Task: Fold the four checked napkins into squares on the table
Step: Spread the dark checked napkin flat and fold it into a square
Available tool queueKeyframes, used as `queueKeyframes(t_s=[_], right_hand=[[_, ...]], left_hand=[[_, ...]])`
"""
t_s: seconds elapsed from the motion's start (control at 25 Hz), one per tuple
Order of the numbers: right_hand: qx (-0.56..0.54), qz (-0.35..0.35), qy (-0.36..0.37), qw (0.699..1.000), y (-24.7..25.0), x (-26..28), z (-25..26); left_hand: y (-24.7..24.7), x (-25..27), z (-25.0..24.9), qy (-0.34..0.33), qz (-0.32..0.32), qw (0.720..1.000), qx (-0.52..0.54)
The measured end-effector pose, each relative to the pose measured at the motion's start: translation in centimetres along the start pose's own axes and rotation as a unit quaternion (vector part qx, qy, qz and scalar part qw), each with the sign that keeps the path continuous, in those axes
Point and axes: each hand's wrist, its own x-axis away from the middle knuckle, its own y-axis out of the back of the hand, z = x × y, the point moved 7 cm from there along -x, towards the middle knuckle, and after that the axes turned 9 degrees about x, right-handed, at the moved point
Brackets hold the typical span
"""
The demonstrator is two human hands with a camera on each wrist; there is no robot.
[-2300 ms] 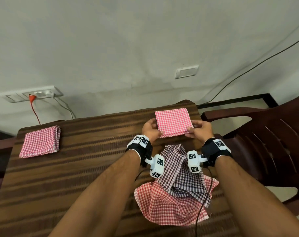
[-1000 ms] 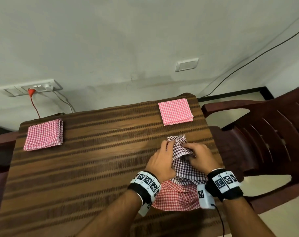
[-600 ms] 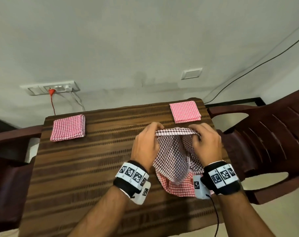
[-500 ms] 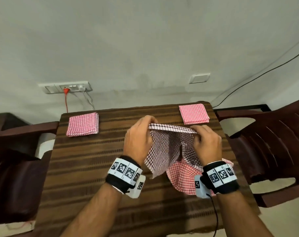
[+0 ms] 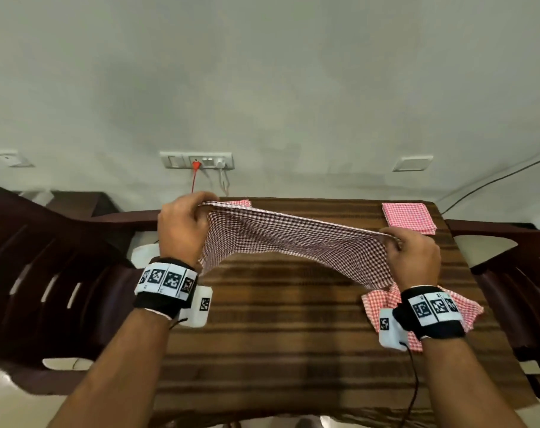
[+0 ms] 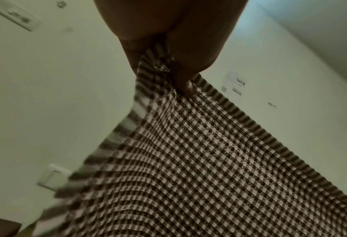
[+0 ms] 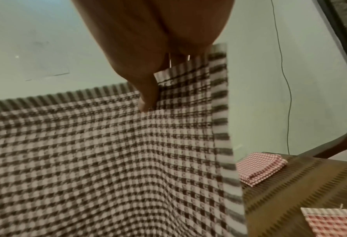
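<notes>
Stretching brown napkin (image 5: 293,242) taut above bench (image 5: 278,319), lifted off red napkin (image 5: 466,310) since a second ago; left hand (image 5: 182,227) and right hand (image 5: 413,257) pinching top corners. Third fold starting; two squares (image 5: 407,217) done at far corners.

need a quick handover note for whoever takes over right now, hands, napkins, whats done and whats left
Left hand: pinches one top corner of the dark checked napkin.
Right hand: pinches the other top corner; its grip shows clearly in the right wrist view. The napkin is stretched open in the air above the striped table, not yet folded.
Done: two red checked napkins folded into squares, one at the far right corner, one at the far left, mostly hidden behind the held cloth.
Left: fold the dark napkin, then the unfolded red checked napkin lying crumpled under the right wrist.
</notes>
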Motion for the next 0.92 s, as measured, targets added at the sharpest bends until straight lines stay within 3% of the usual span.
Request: queueKeyframes(t_s=[0.2, 0.4, 0.56, 0.72, 0.8, 0.92], right_hand=[[0.040, 0.034, 0.000, 0.999, 0.5, -0.9, 2.1], [0.059, 0.038, -0.004, 0.998, 1.0, -3.0, 2.3], [-0.065, 0.000, -0.050, 0.997, 1.3, -4.7, 1.5], [-0.166, -0.060, -0.043, 0.983, 3.0, -4.6, 0.7], [-0.195, -0.080, -0.032, 0.977, 3.7, -3.6, 0.2], [-0.231, -0.047, -0.043, 0.971, 3.4, -0.4, -0.7]], left_hand=[[4.7, -0.4, 4.3, 0.031, -0.011, 0.999, -0.035], [5.4, -2.6, 7.7, 0.043, 0.015, 0.993, -0.108], [6.4, -3.9, 7.1, 0.045, -0.024, 0.993, -0.105], [8.2, -4.2, 6.4, 0.023, -0.082, 0.996, -0.004], [9.1, -2.6, 6.7, 0.025, -0.095, 0.994, 0.040], [9.6, 2.1, 8.3, 0.019, -0.071, 0.996, 0.054]])
